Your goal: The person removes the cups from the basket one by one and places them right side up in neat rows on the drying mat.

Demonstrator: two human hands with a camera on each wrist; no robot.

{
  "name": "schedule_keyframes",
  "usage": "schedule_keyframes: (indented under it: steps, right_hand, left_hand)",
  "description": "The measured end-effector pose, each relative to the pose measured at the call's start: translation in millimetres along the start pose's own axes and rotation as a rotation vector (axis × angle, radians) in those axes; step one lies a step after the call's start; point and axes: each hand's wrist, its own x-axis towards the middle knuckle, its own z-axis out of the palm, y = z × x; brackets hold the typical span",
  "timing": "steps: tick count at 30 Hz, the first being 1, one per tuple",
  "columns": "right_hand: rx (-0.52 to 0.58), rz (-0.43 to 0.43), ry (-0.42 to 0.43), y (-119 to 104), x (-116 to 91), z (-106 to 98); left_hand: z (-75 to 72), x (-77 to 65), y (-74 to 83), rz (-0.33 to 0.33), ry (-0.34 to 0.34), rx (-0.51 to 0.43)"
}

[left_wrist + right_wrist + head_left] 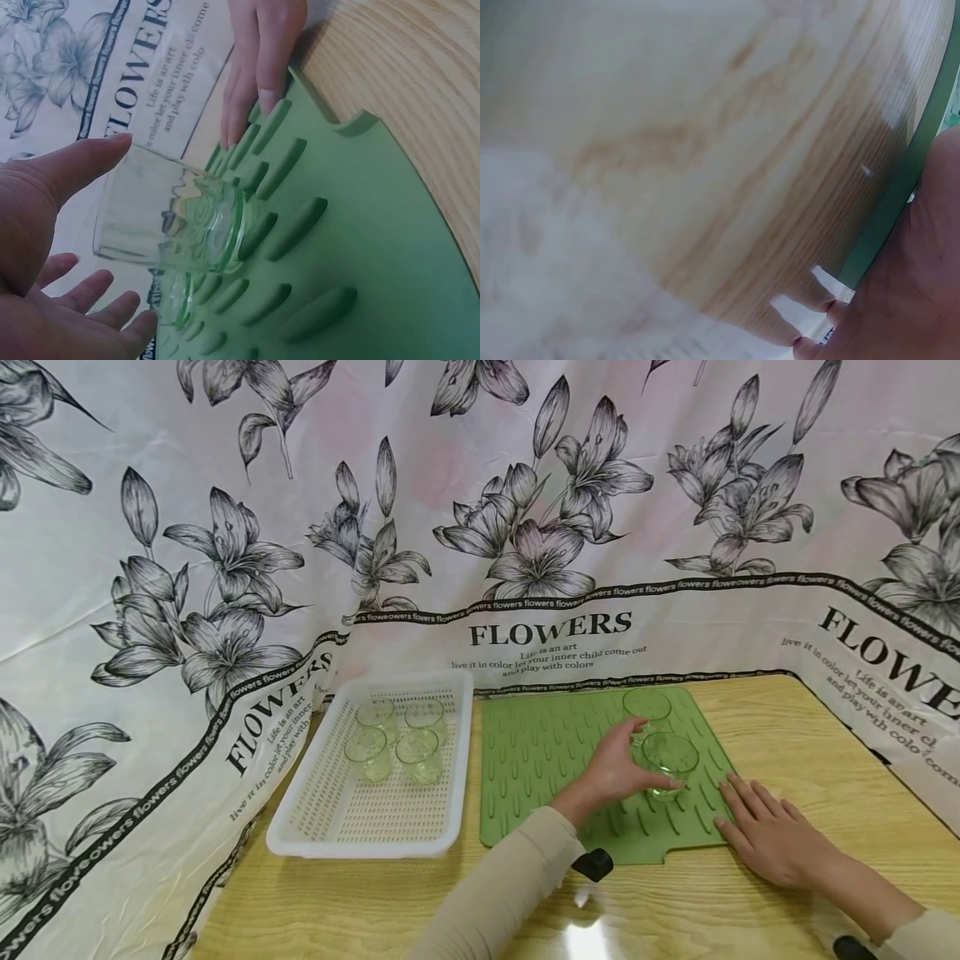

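A clear, green-tinted drinking glass (pixel 672 757) stands upright on the green ridged mat (pixel 525 760). My left hand (pixel 617 767) is spread at its near left side. In the left wrist view the thumb (pixel 90 161) reaches the rim of the glass, while the other fingers (pixel 94 291) stay loosely extended, apart from its wall. A second glass (pixel 647 703) is just behind on the mat. My right hand (pixel 774 831) lies flat with fingers straight, its fingertips at the mat's right edge; the right wrist view shows only part of this hand (pixel 922 277).
To the left, a white perforated plastic basket (pixel 277 837) contains several similar glasses (pixel 420 756). The mat and basket lie on a light wooden table (pixel 795 727). A flower-printed cloth (pixel 405 647) hangs behind and along both sides.
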Motion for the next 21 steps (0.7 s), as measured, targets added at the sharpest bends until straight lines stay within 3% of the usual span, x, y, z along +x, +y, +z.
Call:
schedule_keyframes:
  steps: [21]
  right_hand:
    - [-0.006, -0.023, 0.008, 1, 2, 1]
  left_hand:
    - [-36.4, -19.0, -1.4, 0.027, -0.023, 0.184]
